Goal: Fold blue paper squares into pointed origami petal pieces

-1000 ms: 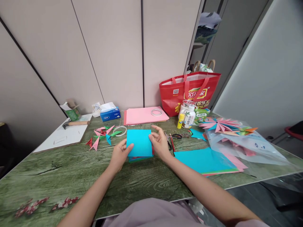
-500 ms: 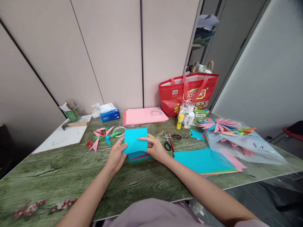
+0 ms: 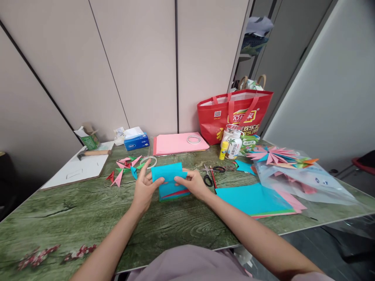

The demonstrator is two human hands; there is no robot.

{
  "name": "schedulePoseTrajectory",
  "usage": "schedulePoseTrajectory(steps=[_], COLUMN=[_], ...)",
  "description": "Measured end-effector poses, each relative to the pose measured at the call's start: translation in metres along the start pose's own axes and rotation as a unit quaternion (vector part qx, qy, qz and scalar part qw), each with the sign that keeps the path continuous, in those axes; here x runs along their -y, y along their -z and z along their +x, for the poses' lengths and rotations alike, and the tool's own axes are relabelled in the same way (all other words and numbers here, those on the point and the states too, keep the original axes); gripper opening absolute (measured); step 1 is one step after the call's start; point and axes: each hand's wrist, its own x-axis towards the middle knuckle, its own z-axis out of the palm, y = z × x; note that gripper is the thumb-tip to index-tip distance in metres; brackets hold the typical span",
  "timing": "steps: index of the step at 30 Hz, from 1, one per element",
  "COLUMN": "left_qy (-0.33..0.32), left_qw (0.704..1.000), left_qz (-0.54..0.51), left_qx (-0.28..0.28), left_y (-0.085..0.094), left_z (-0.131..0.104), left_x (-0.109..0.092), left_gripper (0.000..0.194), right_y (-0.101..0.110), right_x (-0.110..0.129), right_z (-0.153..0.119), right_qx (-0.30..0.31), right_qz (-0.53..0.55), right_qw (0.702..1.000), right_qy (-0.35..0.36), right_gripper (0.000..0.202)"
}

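Both left hand [image 3: 145, 189] and right hand [image 3: 197, 183] had fingers clamped on a blue sheet [image 3: 167, 171] left of the scissors [image 3: 211, 169], thumbs in front seemingly to steady it; stacked papers [image 3: 165, 197] lay that side too.

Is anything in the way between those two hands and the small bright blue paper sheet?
Nothing visible: the left hand and the right hand both hold the small bright blue paper sheet directly, thumbs against it.
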Motion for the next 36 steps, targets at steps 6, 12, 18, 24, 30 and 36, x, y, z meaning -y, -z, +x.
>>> schedulePoseTrajectory(steps=[6,12,18,24,30,36], left_qy=[-0.018,0.019,0.040,0.055,0.061,0.060], left_qw=[0.996,0.997,0.998,0.998,0.998,0.998], left_qz=[0.074,0.072,0.033,0.020,0.012,0.000], left_qx=[-0.056,-0.027,-0.022,-0.026,-0.011,-0.007], left_y=[0.0080,0.0057,0.0072,0.0082,0.0078,0.0056], left_z=[0.0021,0.0003,0.0008,0.0015,0.0010,-0.0001], left_x=[0.0075,0.0073,0.0102,0.0118,0.0104,0.0083], left_gripper=[0.068,0.064,0.053,0.038,0.038,0.036], right_y=[-0.0001,0.0016,0.0008,0.0001,-0.0003,-0.0016], right_x=[-0.0044,-0.0047,-0.0067,-0.0090,-0.0080,-0.0077], right_z=[0.0033,0.0031,0.0013,0.0009,0.0003,-0.0002], right_qx=[-0.083,-0.066,-0.077,-0.081,-0.076,-0.084], right_qz=[0.017,0.001,-0.049,-0.081,-0.089,-0.107], right_qw=[0.996,0.998,0.995,0.993,0.993,0.990], right_qy=[0.008,0.013,0.032,0.035,0.036,0.037], right_gripper=[0.034,0.051,0.026,0.022,0.023,0.021])
